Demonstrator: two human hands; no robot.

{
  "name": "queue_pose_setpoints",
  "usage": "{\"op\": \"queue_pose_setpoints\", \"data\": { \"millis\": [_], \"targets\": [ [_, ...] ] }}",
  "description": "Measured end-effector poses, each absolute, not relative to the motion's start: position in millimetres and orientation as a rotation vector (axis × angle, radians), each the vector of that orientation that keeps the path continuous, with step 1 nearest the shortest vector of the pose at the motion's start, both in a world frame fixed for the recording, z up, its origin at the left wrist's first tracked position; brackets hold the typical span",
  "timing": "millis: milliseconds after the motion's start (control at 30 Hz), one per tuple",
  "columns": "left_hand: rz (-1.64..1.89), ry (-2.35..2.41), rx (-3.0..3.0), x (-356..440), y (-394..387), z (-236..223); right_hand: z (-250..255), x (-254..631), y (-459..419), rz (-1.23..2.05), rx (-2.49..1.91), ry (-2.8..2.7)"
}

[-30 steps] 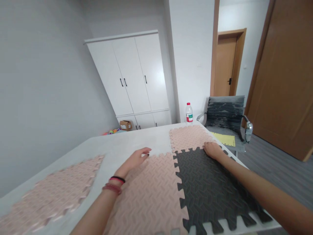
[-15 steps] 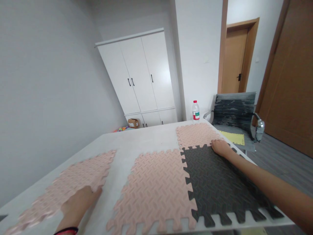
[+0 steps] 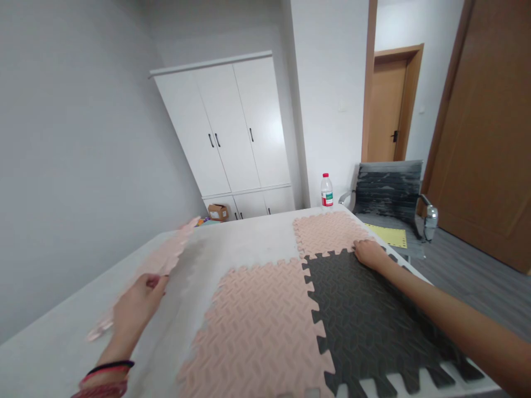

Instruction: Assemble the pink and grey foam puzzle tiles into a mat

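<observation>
While the left hand pinches a raised pink foam mat, the right hand curls, hold unclear, at twelve o'clock on a black mat; carrying likely needs tight pinching.

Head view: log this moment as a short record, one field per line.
Left hand: pinching the edge of the loose pink tile
Loose pink tile: tilted, raised off the white table
Right hand: on the seam between the black tile and the far pink tile
Near pink tile: flat, left of the black tile, edges meeting
Bottle: upright, red-capped, at the table's far edge
Chair: right of the table, yellow sheet on its seat
</observation>
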State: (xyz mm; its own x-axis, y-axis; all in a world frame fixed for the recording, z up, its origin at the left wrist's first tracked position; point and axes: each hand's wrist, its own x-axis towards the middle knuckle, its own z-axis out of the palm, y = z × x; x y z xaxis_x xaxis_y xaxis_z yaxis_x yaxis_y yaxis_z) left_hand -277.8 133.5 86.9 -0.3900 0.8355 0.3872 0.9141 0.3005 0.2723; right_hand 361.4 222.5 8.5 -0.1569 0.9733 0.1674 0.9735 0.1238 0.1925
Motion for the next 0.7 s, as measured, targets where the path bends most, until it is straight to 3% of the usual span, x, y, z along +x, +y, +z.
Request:
{"op": "queue_pose_setpoints", "data": {
  "millis": [200,367,700],
  "targets": [
    [-0.935,-2.160,-2.226,-199.0,183.9,85.5,12.8,358.7,223.6,-0.392,-2.043,-2.389],
    [-0.659,-1.872,-2.579,-158.8,221.6,62.8,14.8,358.7,231.2,-0.418,-2.007,-2.460],
    [-0.528,-1.924,-2.572,-192.6,248.3,33.1,11.5,356.4,244.7,-0.475,-1.954,-2.570]
  ]
}}
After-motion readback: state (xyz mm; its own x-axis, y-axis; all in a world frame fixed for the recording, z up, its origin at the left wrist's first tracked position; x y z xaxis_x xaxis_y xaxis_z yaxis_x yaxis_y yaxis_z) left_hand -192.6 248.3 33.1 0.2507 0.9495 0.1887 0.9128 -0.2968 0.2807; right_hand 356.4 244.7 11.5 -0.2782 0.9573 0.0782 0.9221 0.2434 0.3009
